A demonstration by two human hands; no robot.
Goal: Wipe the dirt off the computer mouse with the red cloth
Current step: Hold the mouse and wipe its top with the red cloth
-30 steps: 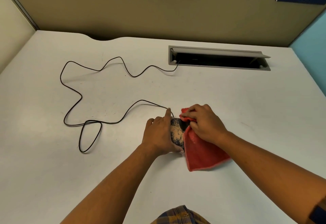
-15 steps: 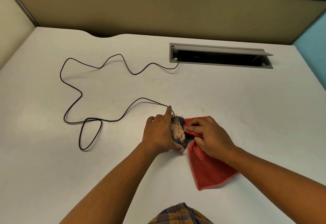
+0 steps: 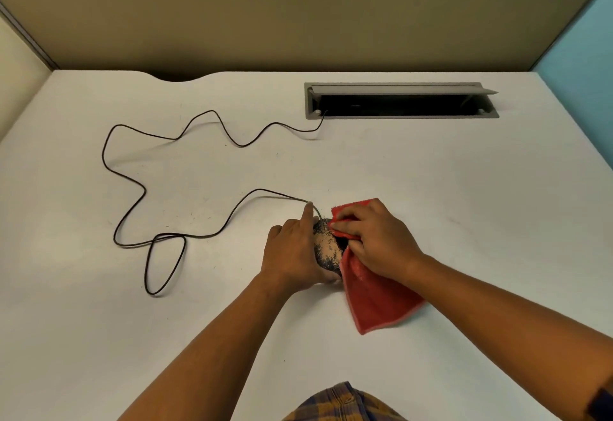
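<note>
**Cloth pressed to a dirt-caked mouse, mid-surface**

The white surface [image 3: 431, 188] lies bare right of the hands; partition walls close its far and left edges, and a cable tray slot [image 3: 401, 101] sits near the back. A black cord [image 3: 132, 185] loops over the left half. The left hand [image 3: 293, 251] cups the computer mouse [image 3: 326, 248] from its left side, index finger stretched forward. The right hand [image 3: 374, 238], fingers curled, pinches the red cloth [image 3: 374, 298] against the mouse's front right; the rest of the cloth trails toward the near edge.
</note>
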